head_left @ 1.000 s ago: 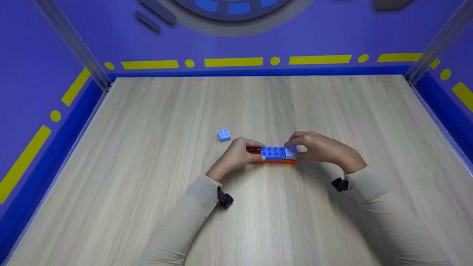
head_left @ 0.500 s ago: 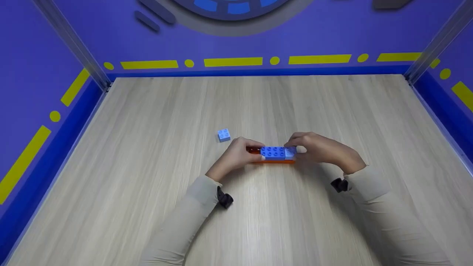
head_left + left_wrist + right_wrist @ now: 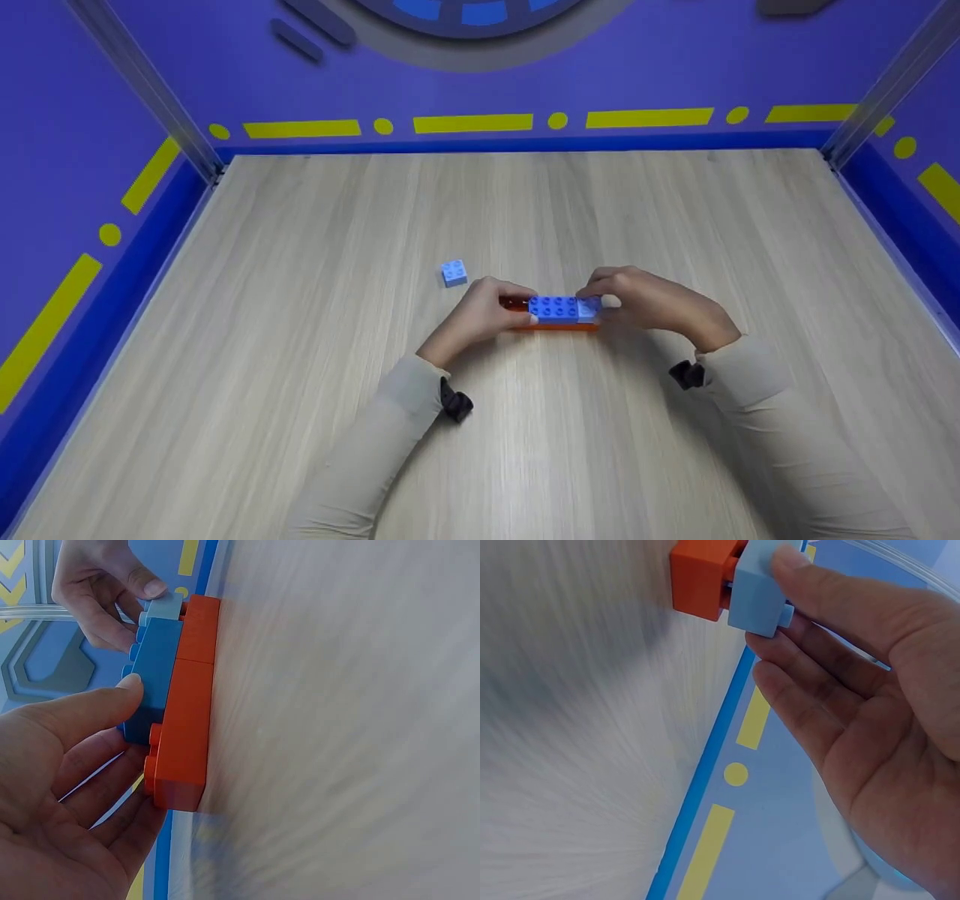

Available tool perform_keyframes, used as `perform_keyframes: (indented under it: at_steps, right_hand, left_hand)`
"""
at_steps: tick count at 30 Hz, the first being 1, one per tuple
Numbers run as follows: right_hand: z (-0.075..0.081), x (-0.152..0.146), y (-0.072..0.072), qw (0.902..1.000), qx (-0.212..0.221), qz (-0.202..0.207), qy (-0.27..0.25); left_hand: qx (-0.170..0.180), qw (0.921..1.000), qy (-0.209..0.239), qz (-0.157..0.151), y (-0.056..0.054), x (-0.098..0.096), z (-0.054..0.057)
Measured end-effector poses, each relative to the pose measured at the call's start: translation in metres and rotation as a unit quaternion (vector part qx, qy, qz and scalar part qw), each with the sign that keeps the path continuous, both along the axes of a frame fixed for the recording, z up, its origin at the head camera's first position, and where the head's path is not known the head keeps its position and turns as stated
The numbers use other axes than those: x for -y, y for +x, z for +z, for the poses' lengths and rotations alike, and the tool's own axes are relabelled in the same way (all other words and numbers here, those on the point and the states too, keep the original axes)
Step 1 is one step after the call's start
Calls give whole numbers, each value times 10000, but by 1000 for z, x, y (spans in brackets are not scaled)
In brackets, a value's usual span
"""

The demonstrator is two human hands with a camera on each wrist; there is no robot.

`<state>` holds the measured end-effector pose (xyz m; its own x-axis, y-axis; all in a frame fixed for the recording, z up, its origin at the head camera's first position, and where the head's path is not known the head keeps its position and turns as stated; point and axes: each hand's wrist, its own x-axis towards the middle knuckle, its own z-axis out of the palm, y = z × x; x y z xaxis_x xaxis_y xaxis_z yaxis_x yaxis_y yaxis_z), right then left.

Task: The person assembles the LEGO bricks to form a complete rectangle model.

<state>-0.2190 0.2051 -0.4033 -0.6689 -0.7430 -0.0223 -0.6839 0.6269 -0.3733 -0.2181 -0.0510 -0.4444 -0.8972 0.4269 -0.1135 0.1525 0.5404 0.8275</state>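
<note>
Two orange toy bricks (image 3: 187,720) lie end to end on the table as a bottom row. On top of them sits a blue eight-stud brick (image 3: 553,308), its left end set in from the row's end so orange studs show. My left hand (image 3: 487,311) pinches the blue brick between thumb and fingers. Beside it, at the right end, my right hand (image 3: 652,304) pinches a small light blue brick (image 3: 756,589) over the orange studs. In the right wrist view a narrow gap shows between this light blue brick and the orange brick (image 3: 703,577) under it.
A second light blue four-stud brick (image 3: 454,273) lies on the wooden table (image 3: 315,247) just behind and left of my left hand. Purple-blue panels (image 3: 480,97) with yellow markings wall in the back and both sides.
Both hands keep their grips in nearly the same place. The view shifts very slightly; the bricks show no clear movement.
</note>
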Motion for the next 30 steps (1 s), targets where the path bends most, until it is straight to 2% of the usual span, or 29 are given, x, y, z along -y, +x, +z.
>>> perform_keyframes:
  at_steps: [30]
  right_hand:
    - [-1, 6, 1, 9999, -50, -156, -24]
  left_hand:
    - [16, 10000, 89, -31, 1, 0, 2]
